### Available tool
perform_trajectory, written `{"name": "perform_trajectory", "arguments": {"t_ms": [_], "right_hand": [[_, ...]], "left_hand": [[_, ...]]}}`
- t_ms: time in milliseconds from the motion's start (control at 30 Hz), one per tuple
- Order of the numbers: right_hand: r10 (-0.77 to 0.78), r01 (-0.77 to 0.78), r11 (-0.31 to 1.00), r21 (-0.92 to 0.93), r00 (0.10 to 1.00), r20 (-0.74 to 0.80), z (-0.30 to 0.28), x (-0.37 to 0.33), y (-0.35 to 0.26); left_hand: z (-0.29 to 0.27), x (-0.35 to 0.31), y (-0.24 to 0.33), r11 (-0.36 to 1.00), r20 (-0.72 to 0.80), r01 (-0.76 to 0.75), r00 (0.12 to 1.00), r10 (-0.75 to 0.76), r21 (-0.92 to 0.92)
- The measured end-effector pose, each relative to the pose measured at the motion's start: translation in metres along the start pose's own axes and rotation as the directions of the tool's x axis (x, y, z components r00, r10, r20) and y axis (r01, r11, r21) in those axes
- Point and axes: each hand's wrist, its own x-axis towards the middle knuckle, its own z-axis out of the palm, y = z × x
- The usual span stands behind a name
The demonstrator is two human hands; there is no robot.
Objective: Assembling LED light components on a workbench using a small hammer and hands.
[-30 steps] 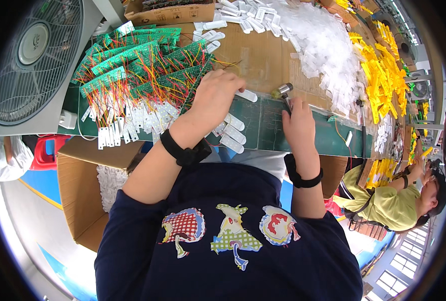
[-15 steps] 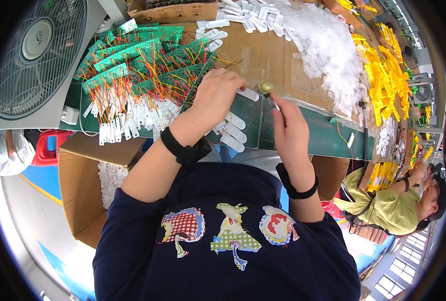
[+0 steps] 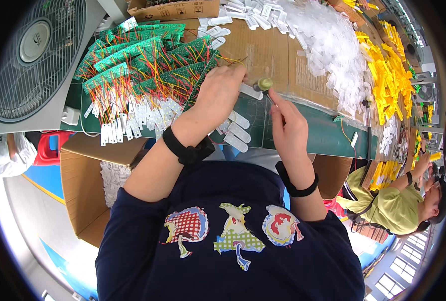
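My right hand [image 3: 289, 120] grips a small mallet [image 3: 265, 84] with a round, yellowish-green head and a thin handle. The mallet head is right over the far edge of a white, round-ended plastic cover [image 3: 252, 92]; whether they touch I cannot tell. At the cover's left end, my left hand [image 3: 221, 89] is closed, its fingertips bent down and partly hidden. Close beside that hand lie green circuit boards [image 3: 152, 55] with red and yellow wires and small white plates [image 3: 157, 113] at the wire ends. Several more white covers [image 3: 239, 131] rest near the table's front edge.
A heap of clear and white plastic parts [image 3: 333, 60] spreads over cardboard [image 3: 273, 55], with yellow parts [image 3: 386, 75] farther right. A fan [image 3: 34, 42] stands at the left. An open carton [image 3: 85, 185] sits below the table. A co-worker [image 3: 383, 200] is at the right.
The mallet head has shifted slightly left and up, over the white cover. My left hand stays by the cover's left end. The whole view has moved a little.
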Motion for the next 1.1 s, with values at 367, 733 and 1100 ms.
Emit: {"name": "perform_trajectory", "arguments": {"t_ms": [367,733,1100], "right_hand": [[-0.036,0.036,0.999,0.013,0.996,0.077,0.018,0.009,-0.003],[-0.094,0.098,0.995,-0.033,0.990,0.103,0.021,0.011,-0.001],[0.022,-0.018,0.993,-0.116,0.999,0.039,-0.002,-0.017,0.012]], "left_hand": [[0.003,-0.002,-0.001,1.000,-0.008,0.022,1.000,-0.022,0.020],[0.000,-0.003,-0.002,0.998,0.035,0.062,0.997,-0.062,-0.005],[-0.004,-0.002,0.000,1.000,0.062,0.017,0.998,-0.017,-0.013]]}}
